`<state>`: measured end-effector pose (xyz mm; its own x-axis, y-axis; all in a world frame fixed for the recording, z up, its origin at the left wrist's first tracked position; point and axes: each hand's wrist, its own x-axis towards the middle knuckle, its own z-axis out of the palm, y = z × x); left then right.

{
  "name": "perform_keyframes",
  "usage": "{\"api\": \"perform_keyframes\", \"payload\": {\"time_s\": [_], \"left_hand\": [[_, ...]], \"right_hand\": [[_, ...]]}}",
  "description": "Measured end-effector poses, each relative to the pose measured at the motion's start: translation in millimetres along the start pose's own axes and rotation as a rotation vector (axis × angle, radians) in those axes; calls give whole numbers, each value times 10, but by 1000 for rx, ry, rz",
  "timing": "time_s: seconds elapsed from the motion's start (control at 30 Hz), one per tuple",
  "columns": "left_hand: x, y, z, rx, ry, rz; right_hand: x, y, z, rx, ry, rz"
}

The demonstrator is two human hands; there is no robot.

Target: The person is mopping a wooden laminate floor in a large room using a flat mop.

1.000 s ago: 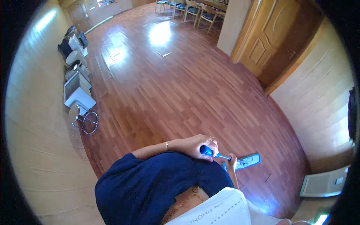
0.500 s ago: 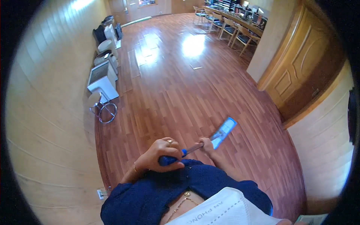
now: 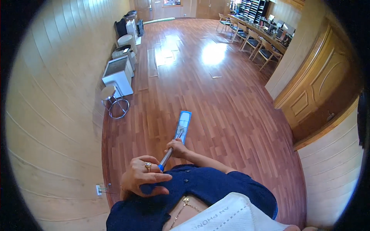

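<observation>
The left hand (image 3: 142, 174) hides the middle of the mop grip (image 3: 147, 189); items (image 3: 285, 35) toward the near end of the desk (image 3: 259, 32) seem too small to tell.

Floor (image 3: 246, 127): I get patches of blown-out white glare (image 3: 214, 53)
Mop head (image 3: 183, 124): fairly sharp to me
Door (image 3: 322, 90): dimmer
Left wall (image 3: 50, 127): seams bowed by fisheye, corners black

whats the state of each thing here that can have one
mop, tilted, head apparently flat on floor
left grip, curled around the blue handle end
right grip, closed around the shaft
right-side door, appears shut
stool, upright
chairs, upright in a row
</observation>
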<state>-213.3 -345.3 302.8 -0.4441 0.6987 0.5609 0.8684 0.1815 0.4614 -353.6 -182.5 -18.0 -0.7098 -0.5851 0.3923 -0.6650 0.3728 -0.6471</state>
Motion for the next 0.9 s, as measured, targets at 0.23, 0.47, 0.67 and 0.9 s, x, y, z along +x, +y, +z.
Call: {"api": "perform_keyframes", "payload": {"time_s": [0.23,0.47,0.67,0.9], "left_hand": [[-30,-91,57,-96,59,42],[304,-386,435,-320,-17,67],[913,-681,1166,-593,-276,199],[1607,-874,2315,-1010,-622,309]], "right_hand": [[-231,6,-365,-231,-128,4],[-1062,263,-913,-332,169,208],[-2700,790,-1173,-732,477,314],[-4077,416,-1568,-722,697,929]]}}
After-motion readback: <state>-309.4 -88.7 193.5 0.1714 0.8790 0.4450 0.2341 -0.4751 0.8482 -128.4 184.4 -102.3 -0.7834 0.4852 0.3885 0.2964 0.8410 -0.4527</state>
